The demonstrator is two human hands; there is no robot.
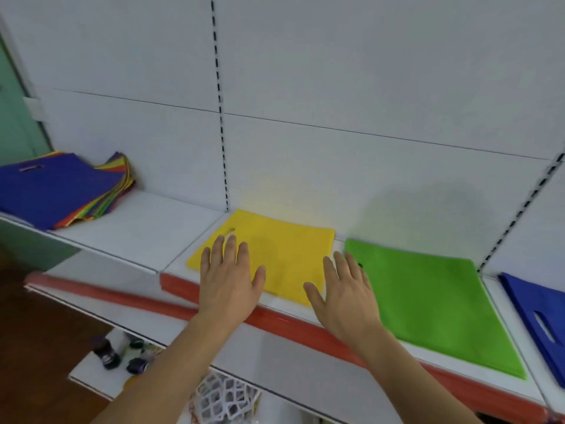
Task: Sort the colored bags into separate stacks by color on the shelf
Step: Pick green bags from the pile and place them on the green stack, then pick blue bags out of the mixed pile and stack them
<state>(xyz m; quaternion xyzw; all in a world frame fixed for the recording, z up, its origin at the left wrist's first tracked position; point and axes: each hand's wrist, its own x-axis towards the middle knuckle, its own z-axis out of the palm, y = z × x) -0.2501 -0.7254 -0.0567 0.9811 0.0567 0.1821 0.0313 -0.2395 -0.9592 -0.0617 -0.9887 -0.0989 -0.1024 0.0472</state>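
On the white shelf [146, 228], flat yellow fabric bag [284, 255] lies between both hands. Left hand [227, 281] and right hand [344, 293]: fingers straight, slightly spread, holding nothing. Advice: square edges before fetching from the mixed multicoloured pile [61, 191].

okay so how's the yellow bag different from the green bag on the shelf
The yellow bag lies left of the green bag. The left hand rests flat on the yellow bag; the right hand overlaps the green bag's edge. Only yellow's handle slot shows. Both lie flat, single.
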